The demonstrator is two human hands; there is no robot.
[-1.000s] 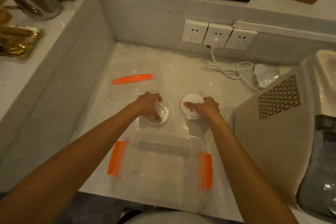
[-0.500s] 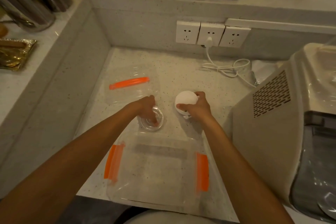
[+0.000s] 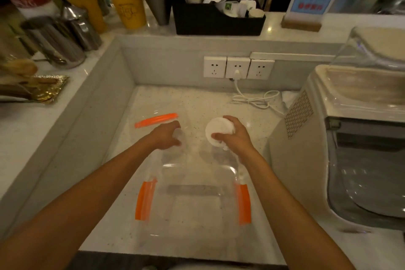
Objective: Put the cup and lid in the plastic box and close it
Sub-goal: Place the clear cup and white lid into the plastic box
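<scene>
Compared with half a second ago, the view takes in more of the back shelf, and both hands sit higher off the table [image 3: 197, 98], carrying their loads. The clear plastic box [image 3: 192, 208] with orange side clips lies open just below both hands, between the forearms, in the same spot as before. Its clear cover [image 3: 162, 114], marked by an orange strip, lies on the table just beyond the left hand. The beige machine [image 3: 341, 151] stands to the outside of the right forearm, and the white cord [image 3: 254, 99] coils beyond the right hand. The right hand [image 3: 235, 138] is closed around the white lid [image 3: 219, 130], thumb on its near edge and fingers over its far edge; the lid is now tipped so its flat face turns toward the left hand, where earlier it lay flatter. The left hand [image 3: 165, 136] is curled, palm down, around the clear cup [image 3: 180, 138], which is blurred and hard to make out; earlier its round rim showed plainly beneath the fingers. Both forearms reach forward, nearly parallel, wrists over the far end of the box.
</scene>
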